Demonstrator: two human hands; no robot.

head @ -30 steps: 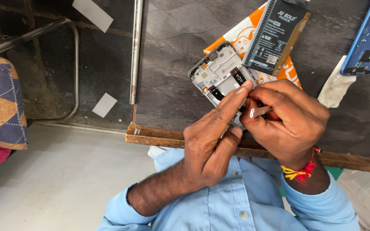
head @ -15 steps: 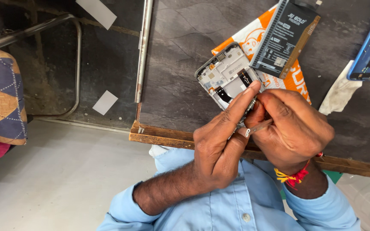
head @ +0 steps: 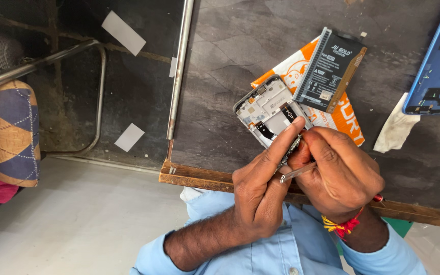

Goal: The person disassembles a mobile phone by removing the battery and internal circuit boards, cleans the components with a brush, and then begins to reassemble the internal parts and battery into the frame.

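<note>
Resting on the dark tabletop (head: 230, 102) near its front edge, the opened phone frame (head: 268, 109) looks light, thin and fragile; its bare rim seems the safest hold. Silver-grey, it shows exposed boards and a black ribbon. Left hand (head: 258, 191) presses its near corner; right hand (head: 339, 175) pinches metal tweezers (head: 297, 172) beside it.

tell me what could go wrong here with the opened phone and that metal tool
1. The metal tool in the right hand works among exposed parts of the opened phone; a slip might scratch them.
2. The phone sits near the table edge, steadied only by the left hand; it could slide off.
</note>
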